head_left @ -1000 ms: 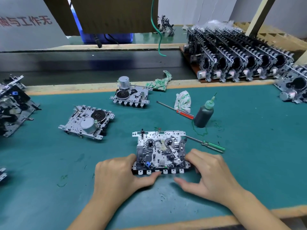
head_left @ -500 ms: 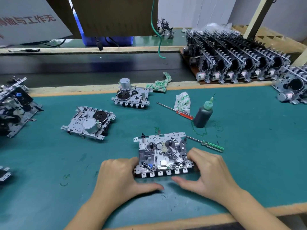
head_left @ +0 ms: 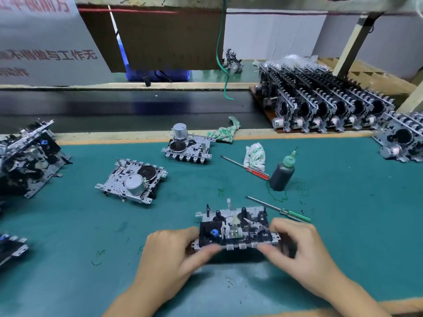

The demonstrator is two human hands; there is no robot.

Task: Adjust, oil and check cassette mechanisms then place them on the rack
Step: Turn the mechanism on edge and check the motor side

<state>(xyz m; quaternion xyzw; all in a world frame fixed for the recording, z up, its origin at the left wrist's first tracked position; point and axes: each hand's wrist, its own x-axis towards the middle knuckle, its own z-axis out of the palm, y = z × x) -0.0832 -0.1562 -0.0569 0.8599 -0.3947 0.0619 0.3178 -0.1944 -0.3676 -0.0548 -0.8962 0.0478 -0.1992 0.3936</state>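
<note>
A silver and black cassette mechanism (head_left: 234,228) is raised at its near edge above the green mat, tilted toward me. My left hand (head_left: 170,252) grips its left end, thumb under the front key row. My right hand (head_left: 299,250) grips its right end, thumb along the front edge. A dark oil bottle (head_left: 282,172) with a green nozzle stands upright behind it to the right. The rack (head_left: 325,108) at the back right holds several upright mechanisms.
Two more mechanisms (head_left: 132,179) (head_left: 187,146) lie on the mat to the left and behind. A green-handled screwdriver (head_left: 280,209) and a red-handled one (head_left: 246,165) lie near the bottle. Rags (head_left: 255,155) sit behind. Stacked mechanisms (head_left: 25,156) crowd the left edge.
Both hands have closed on the mechanism's ends and lifted its front edge off the mat, tipping it toward me; earlier it lay flat between them.
</note>
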